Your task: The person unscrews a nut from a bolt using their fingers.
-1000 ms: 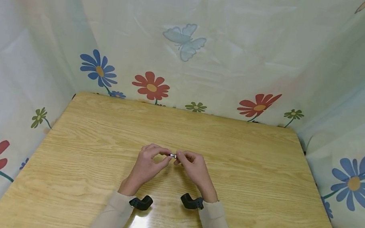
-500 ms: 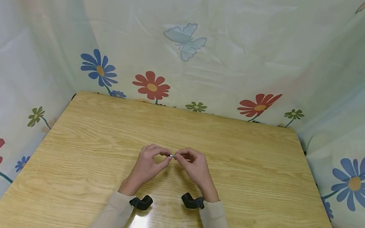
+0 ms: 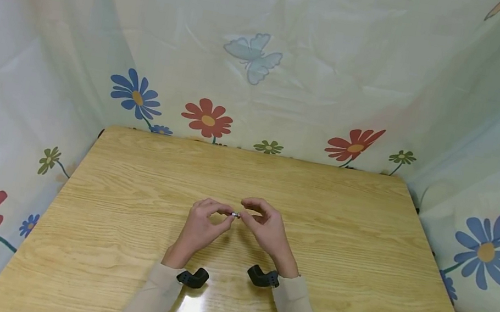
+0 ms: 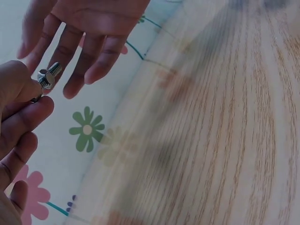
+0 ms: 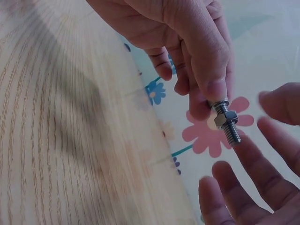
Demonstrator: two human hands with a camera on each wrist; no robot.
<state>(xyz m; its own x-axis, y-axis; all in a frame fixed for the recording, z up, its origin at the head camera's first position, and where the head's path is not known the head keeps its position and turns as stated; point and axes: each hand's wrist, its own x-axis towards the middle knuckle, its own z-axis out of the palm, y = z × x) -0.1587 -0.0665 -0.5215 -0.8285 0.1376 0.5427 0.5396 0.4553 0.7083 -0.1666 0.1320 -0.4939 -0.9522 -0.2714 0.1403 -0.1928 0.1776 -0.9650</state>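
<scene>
A small metal bolt (image 3: pixel 236 214) lies between the two hands in the head view. My left hand (image 3: pixel 200 228) pinches it at the head end between thumb and fingers. A hex nut (image 5: pixel 225 119) sits partway along the thread, with the threaded tip (image 5: pixel 233 136) sticking out beyond it. My right hand (image 3: pixel 270 234) is beside that free end, its fingers spread apart and gripping nothing. In the left wrist view, the fingers of the right hand (image 4: pixel 96 42) hang behind the bolt. Much of the bolt's head is hidden by the left fingers.
A wood-grain table (image 3: pixel 153 161) extends under both hands. Flower-printed curtain (image 3: pixel 304 76) hangs behind it and along both sides. Each wrist carries a black camera mount, one on the left (image 3: pixel 193 277) and one on the right (image 3: pixel 263 276).
The right hand's fingers were closed at the bolt's free end; now they have parted, the index finger lifting away from the thumb. The left hand stays in place with its pinch.
</scene>
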